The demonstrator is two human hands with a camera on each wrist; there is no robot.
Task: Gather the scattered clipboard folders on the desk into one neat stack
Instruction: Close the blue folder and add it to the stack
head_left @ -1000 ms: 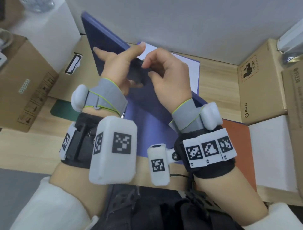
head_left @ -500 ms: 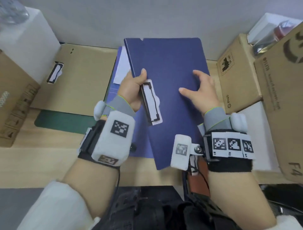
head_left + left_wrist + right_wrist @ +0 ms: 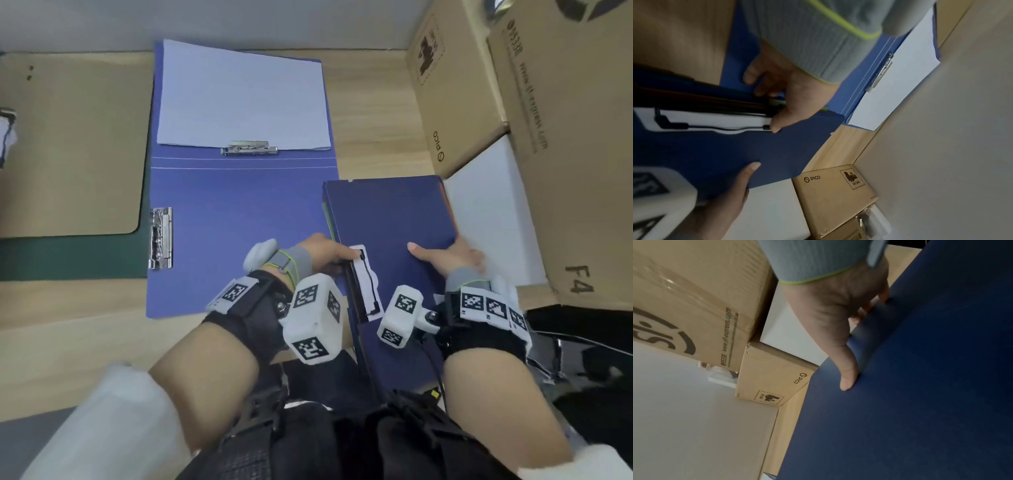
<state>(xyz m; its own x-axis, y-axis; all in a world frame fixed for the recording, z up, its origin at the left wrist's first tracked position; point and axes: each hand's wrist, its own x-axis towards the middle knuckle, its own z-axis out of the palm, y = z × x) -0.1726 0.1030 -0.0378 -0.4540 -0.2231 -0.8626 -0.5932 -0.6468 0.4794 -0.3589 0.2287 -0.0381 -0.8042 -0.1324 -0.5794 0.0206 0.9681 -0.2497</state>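
Note:
A dark navy folder [image 3: 387, 219] [image 3: 756, 149] [image 3: 920, 386] lies at the desk's front right, on top of other folders whose orange edge [image 3: 449, 205] and green edge show. My left hand [image 3: 329, 255] [image 3: 781, 91] grips its left edge, thumb on top by the white label holder [image 3: 364, 284], fingers curled beneath. My right hand [image 3: 448, 257] [image 3: 838, 318] grips the right edge, thumb on the cover, fingers under it. An open blue clipboard folder [image 3: 239, 212] [image 3: 859, 81] with white paper [image 3: 239, 99] lies flat in the middle.
A tan board [image 3: 68, 147] rests on a dark green folder [image 3: 68, 257] at the left. Cardboard boxes [image 3: 455, 92] [image 3: 575, 137] and a white box [image 3: 489, 205] crowd the right side close to my right hand. The wall runs behind the desk.
Both hands have carried the navy folder from the middle of the desk to the front right, onto the other folders. The open blue folder is now uncovered.

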